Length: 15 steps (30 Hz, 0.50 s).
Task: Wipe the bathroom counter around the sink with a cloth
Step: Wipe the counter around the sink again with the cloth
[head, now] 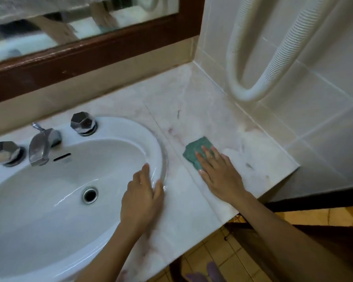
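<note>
Nearest: left hand (pixel 141 200) laid flat, fingers straight, on the glossy white ceramic sink (pixel 130 127) rim, holding nothing. Farther right: right hand (pixel 219 174) pressed flat, fingers straight, onto a folded green cloth (pixel 194 150) lying on the desk (pixel 192 210) between sink and tiled wall (pixel 314 129).

Judged mid-wipe on the right-hand section. Next: sweep toward the back corner under the ribbed white hose (pixel 240 94), then behind the faceted chrome knobs (pixel 83 124).

Polished pale marble, pink-veined, one seam; likely slick under a thin, soft cloth.
</note>
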Available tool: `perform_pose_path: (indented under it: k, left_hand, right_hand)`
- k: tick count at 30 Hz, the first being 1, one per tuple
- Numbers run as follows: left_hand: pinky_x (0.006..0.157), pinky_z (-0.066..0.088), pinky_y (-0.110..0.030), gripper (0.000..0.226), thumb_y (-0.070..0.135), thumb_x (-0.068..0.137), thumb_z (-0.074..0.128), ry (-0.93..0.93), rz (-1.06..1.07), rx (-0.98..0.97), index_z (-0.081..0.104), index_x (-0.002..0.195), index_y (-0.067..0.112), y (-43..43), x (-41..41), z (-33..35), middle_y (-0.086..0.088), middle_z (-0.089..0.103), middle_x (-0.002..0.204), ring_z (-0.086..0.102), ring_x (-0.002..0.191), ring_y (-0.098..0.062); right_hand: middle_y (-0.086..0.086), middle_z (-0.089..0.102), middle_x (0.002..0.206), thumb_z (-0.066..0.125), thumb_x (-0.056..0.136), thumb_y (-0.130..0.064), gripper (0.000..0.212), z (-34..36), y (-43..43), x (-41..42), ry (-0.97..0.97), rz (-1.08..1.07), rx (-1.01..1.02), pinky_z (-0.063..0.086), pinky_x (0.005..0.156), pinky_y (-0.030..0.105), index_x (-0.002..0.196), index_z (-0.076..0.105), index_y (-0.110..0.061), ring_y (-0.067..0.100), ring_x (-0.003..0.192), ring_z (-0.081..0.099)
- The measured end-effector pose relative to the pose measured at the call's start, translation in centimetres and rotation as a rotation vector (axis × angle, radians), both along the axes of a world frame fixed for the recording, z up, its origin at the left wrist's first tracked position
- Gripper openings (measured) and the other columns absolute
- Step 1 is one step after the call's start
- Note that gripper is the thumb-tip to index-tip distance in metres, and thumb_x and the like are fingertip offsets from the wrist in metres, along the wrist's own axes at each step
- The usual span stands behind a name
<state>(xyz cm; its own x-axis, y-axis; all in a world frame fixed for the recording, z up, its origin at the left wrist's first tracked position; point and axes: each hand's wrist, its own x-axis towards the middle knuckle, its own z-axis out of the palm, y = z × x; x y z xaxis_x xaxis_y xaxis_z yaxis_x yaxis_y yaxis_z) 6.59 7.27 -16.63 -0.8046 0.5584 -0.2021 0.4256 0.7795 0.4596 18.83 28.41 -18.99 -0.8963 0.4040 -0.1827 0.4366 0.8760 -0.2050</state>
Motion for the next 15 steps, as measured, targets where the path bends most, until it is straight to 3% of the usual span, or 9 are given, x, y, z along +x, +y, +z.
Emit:
perform_pose_path:
  k: [3, 6, 10, 15]
  left_hand:
    - [0.089, 0.044, -0.041, 0.062, 0.048, 0.095, 0.032, 0.010, -0.004, -0.014, 0.025, 0.149, 0.020, 0.2, -0.1, 0.0, -0.005, 0.045, 0.138, 0.049, 0.118, -0.028]
    - [0.083, 0.046, -0.041, 0.068, 0.053, 0.089, 0.024, 0.024, -0.014, -0.061, 0.026, 0.148, 0.019, 0.5, -0.1, -0.3, -0.005, 0.046, 0.134, 0.050, 0.113, -0.028]
    - [0.084, 0.044, -0.041, 0.070, 0.056, 0.089, 0.021, 0.025, -0.010, -0.066, 0.025, 0.149, 0.019, 0.4, -0.4, -0.5, -0.003, 0.044, 0.133, 0.048, 0.114, -0.026]
    - [0.090, 0.042, -0.040, 0.067, 0.056, 0.091, 0.028, -0.001, 0.004, -0.013, 0.025, 0.149, 0.022, 0.2, -0.4, -0.5, 0.001, 0.043, 0.137, 0.045, 0.122, -0.022]
  right_hand:
    - [-0.003, 0.018, 0.159, 0.017, 0.099, -0.045, 0.056, -1.2, 2.6, 0.3, 0.010, 0.028, 0.076, 0.022, 0.114, 0.040, 0.152, 0.011, -0.031, 0.020, 0.146, 0.017]
    - [0.004, 0.025, 0.158, 0.015, 0.097, -0.045, 0.058, -0.9, 7.5, -2.5, -0.010, -0.107, 0.120, 0.024, 0.110, 0.044, 0.152, 0.020, -0.026, 0.027, 0.144, 0.021]
    - [0.003, 0.009, 0.162, 0.015, 0.101, -0.041, 0.054, -1.3, 13.2, -11.0, -0.034, -0.308, 0.120, 0.014, 0.115, 0.044, 0.153, 0.009, -0.028, 0.027, 0.147, 0.009]
    - [0.004, 0.011, 0.162, 0.016, 0.101, -0.040, 0.053, -1.6, 7.8, -17.4, 0.034, -0.230, 0.037, 0.014, 0.115, 0.043, 0.153, 0.011, -0.027, 0.029, 0.147, 0.008]
